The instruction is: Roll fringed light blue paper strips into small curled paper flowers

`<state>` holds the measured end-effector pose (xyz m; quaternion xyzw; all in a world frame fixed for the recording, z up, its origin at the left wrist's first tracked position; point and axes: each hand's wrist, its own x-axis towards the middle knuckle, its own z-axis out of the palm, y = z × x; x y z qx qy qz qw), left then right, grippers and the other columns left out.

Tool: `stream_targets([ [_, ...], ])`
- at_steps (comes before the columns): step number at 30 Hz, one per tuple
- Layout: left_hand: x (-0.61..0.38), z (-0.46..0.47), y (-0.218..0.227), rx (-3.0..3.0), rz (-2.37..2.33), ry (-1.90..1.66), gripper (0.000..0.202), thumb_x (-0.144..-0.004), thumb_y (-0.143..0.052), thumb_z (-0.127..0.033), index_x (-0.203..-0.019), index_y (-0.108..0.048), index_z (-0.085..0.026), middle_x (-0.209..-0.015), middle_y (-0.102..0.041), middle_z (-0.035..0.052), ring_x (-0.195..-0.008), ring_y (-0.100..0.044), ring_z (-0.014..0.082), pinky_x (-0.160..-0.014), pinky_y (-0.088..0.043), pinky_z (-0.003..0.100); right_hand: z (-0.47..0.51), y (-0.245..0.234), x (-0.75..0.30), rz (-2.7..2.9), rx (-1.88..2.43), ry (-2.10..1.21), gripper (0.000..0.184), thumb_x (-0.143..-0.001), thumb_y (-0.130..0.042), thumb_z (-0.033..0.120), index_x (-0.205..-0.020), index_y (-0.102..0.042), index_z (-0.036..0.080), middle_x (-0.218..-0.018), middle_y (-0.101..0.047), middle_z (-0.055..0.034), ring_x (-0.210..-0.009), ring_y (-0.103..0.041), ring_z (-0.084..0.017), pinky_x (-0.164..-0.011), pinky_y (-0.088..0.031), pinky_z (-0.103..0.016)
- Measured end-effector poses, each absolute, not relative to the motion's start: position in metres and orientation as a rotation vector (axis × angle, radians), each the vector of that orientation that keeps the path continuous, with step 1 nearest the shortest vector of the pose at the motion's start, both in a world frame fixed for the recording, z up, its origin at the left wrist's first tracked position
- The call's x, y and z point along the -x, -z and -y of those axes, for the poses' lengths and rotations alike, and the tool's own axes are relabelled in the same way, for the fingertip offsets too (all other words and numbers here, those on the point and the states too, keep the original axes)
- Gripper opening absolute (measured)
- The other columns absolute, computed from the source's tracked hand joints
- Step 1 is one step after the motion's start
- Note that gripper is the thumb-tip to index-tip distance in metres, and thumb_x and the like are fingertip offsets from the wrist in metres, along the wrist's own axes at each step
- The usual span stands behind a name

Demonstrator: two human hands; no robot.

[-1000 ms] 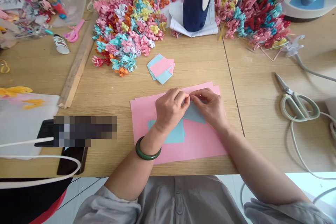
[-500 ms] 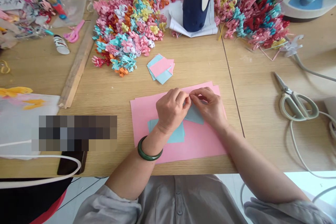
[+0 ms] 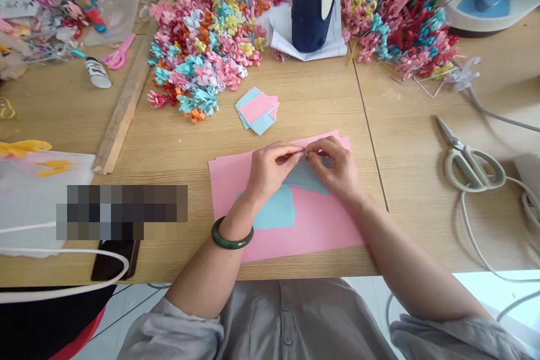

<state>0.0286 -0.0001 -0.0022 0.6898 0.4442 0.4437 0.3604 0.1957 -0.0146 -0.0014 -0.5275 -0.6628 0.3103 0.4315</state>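
Over the pink sheets, my left hand and my right hand meet fingertip to fingertip. Both are closed in a pinch on a small bit of blue paper, mostly covered by the fingers. Beneath and between them is a grey-blue piece of paper, partly hidden by my right hand; whether it joins the pinched bit I cannot tell. A light blue stack of paper lies on the pink sheets below my left hand. A dark green bangle is round my left wrist.
Beyond the sheets lie small pink and blue cards. Piles of curled paper flowers stand behind them, with a dark blue bottle. Scissors and a white cable are at right; a wooden strip lies at left.
My left hand has turned, its fingers now stretched straighter toward the pinch, and its wrist has shifted slightly left. My right hand stays nearly in place, still pinching.
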Motion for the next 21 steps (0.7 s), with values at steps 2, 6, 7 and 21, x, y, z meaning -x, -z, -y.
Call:
stream_targets([
  [2, -0.0282, 0.0005, 0.0018, -1.877, -1.167, -1.163, 0.008, -0.086, -0.067, -0.017, -0.085, -0.075, -0.017, -0.086, -0.076, 0.0048, -0.079, -0.070, 0.0143, -0.072, -0.055, 0.024, 0.0144, 0.0018, -0.1959, 1.670, 1.326, -0.766, 0.013, -0.085, -0.056, 0.016, -0.086, -0.068, 0.021, -0.083, -0.067, -0.0028, -0.085, -0.061, -0.017, -0.076, -0.052, -0.032],
  [6, -0.0282, 0.0011, 0.0022, -1.995, -1.271, -1.195, 0.010, -0.087, -0.065, -0.019, -0.082, -0.073, -0.017, -0.081, -0.075, 0.0039, -0.074, -0.068, 0.0133, -0.069, -0.054, 0.023, 0.0127, 0.0046, -0.1953, 1.640, 1.377, -0.759, 0.009, -0.083, -0.061, 0.019, -0.085, -0.069, 0.022, -0.084, -0.066, -0.0023, -0.082, -0.061, -0.016, -0.075, -0.052, -0.032],
  [7, -0.0285, 0.0012, 0.0025, -1.995, -1.283, -1.200, 0.010, -0.087, -0.064, -0.019, -0.082, -0.073, -0.017, -0.082, -0.075, 0.0039, -0.074, -0.068, 0.0131, -0.069, -0.054, 0.023, 0.0122, 0.0055, -0.1951, 1.628, 1.387, -0.758, 0.007, -0.083, -0.062, 0.020, -0.083, -0.069, 0.022, -0.083, -0.066, -0.0021, -0.081, -0.061, -0.016, -0.075, -0.052, -0.032],
  [21, -0.0307, 0.0027, 0.0020, -1.950, -1.302, -1.224, 0.012, -0.083, -0.064, -0.012, -0.083, -0.075, -0.016, -0.084, -0.077, 0.0044, -0.073, -0.070, 0.0139, -0.067, -0.055, 0.022, 0.0132, 0.0039, -0.1931, 1.642, 1.403, -0.729, 0.008, -0.083, -0.060, 0.019, -0.077, -0.064, 0.022, -0.077, -0.066, -0.0011, -0.079, -0.059, -0.017, -0.073, -0.051, -0.032],
])
